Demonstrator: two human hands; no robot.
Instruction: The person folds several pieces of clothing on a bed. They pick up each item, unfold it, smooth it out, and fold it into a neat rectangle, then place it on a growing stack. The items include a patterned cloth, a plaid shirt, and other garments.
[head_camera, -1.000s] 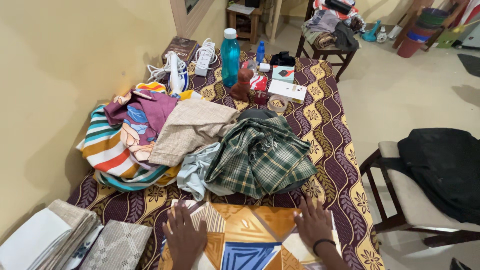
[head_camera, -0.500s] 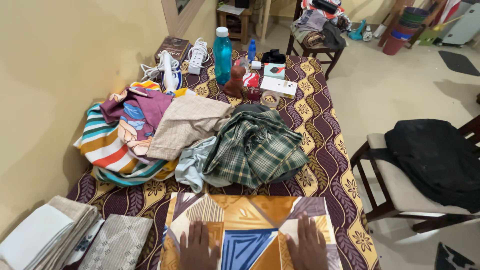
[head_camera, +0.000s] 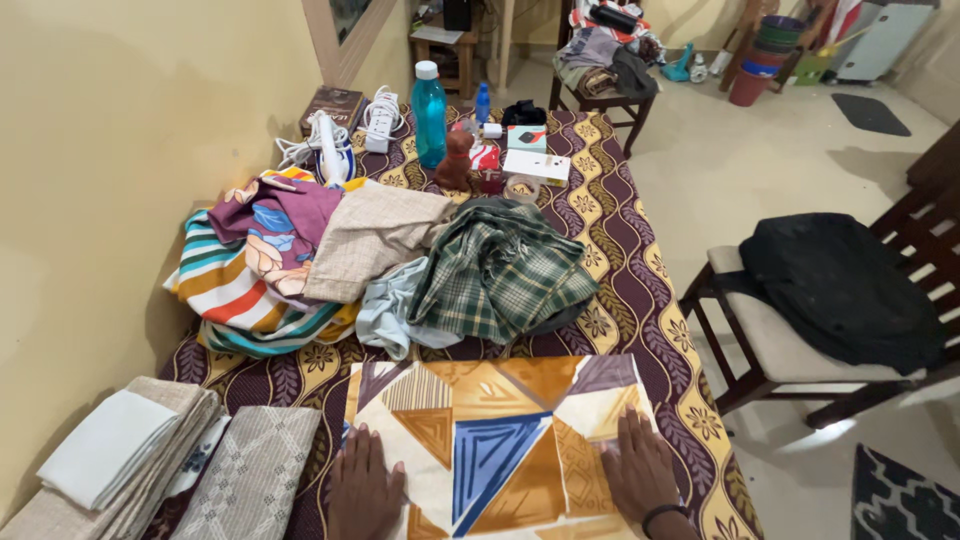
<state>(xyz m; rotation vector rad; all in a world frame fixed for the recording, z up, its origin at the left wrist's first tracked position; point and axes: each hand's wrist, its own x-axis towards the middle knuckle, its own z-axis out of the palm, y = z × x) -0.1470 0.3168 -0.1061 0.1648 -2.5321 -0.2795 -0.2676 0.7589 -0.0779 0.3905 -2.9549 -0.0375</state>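
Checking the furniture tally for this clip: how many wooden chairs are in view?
2. One dark wooden chair with a black garment stands right of the bed; another wooden chair, piled with clothes, stands beyond its far end. Others may be hidden.

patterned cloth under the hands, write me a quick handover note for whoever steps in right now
Left hand: flat, palm down on the left side of the patterned cloth, holding nothing.
Right hand: flat on its right side, fingers spread.
The cloth lies spread on the bedcover, near edge.
Done: folded cloths stacked at the left.
Left: the patterned cloth is unfolded; a heap of loose clothes lies behind it, with the green plaid garment nearest.
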